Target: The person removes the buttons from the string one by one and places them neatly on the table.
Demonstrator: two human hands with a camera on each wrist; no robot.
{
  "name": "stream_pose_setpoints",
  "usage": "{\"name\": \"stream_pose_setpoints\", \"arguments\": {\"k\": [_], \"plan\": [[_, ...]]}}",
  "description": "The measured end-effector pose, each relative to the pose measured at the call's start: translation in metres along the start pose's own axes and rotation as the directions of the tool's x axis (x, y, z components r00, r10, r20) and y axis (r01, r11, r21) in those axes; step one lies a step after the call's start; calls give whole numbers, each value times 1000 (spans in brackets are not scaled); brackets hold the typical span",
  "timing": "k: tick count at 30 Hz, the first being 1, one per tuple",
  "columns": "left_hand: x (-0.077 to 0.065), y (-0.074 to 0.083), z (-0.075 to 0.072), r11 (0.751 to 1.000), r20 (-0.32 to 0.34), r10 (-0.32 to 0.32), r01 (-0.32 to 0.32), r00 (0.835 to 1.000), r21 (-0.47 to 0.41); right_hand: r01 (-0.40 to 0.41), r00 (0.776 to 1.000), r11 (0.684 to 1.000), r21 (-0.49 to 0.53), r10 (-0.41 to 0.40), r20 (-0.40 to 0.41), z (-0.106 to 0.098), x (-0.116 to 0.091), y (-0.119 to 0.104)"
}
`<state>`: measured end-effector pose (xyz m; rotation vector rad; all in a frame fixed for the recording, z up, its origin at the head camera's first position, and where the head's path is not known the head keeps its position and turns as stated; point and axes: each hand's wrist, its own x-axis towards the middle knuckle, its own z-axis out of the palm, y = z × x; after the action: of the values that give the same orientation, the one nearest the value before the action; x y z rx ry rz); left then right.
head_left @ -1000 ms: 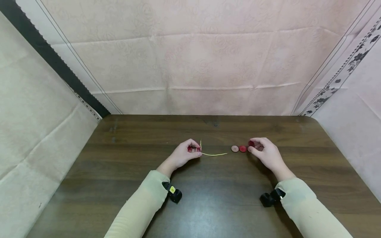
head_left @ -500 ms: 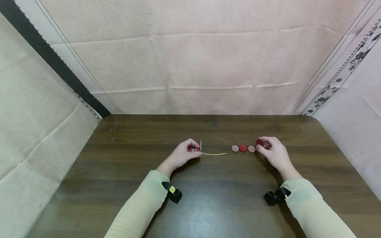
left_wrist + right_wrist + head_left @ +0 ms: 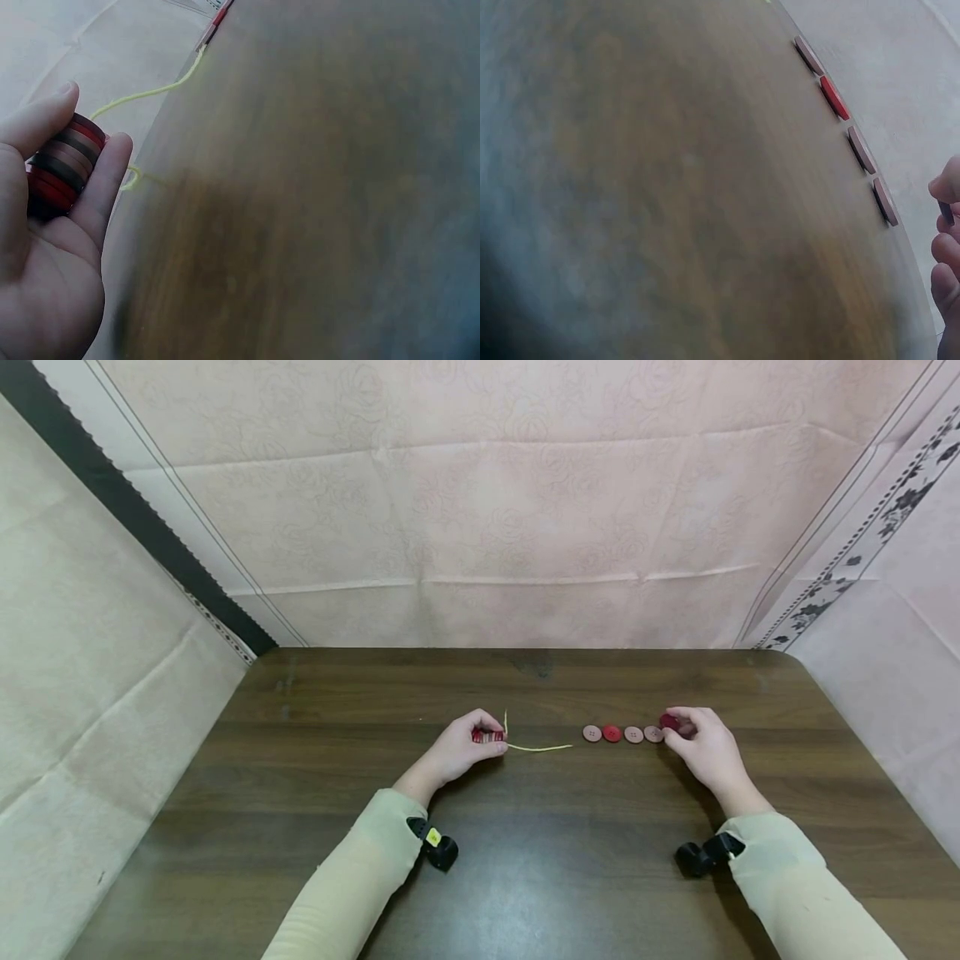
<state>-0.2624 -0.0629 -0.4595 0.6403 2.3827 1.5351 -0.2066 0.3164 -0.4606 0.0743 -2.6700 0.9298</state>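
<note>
Toward the far edge of the table (image 3: pixel 555 810), right of its middle, lies a row of four buttons (image 3: pixel 615 734), three pale pink and one red. At its right end the right hand (image 3: pixel 705 747) pinches a dark red button (image 3: pixel 668 722). The left hand (image 3: pixel 463 752) pinches a stack of buttons (image 3: pixel 66 165), a yellow cord (image 3: pixel 538 749) trailing toward the row. Both forearms slant inward; the left wrist's black camera (image 3: pixel 443 854) bears a yellow label (image 3: pixel 433 837), its mark too small to read.

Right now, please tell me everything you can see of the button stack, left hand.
The button stack shows several flat round discs face to face, with red, dark and pinkish-brown edges, perhaps plastic. The left hand holds it sideways between thumb and fingers. Yellow string shows at its right end in the head view.
</note>
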Motion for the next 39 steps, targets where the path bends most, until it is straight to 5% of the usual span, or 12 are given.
{"name": "stream_pose_setpoints", "arguments": {"k": [10,22,39], "plan": [[0,1,0,1000,7,-14,14,1000,-5,11,1000,1000,-29,-12,-18,-2,-2,2],[0,1,-2,1000,0,-27,27,1000,1,-47,996,996,-79,53,74,-5,-3,10],[-1,0,-3,999,2,-40,39,999,13,-49,993,993,-110,60,103,-4,-3,13]]}}
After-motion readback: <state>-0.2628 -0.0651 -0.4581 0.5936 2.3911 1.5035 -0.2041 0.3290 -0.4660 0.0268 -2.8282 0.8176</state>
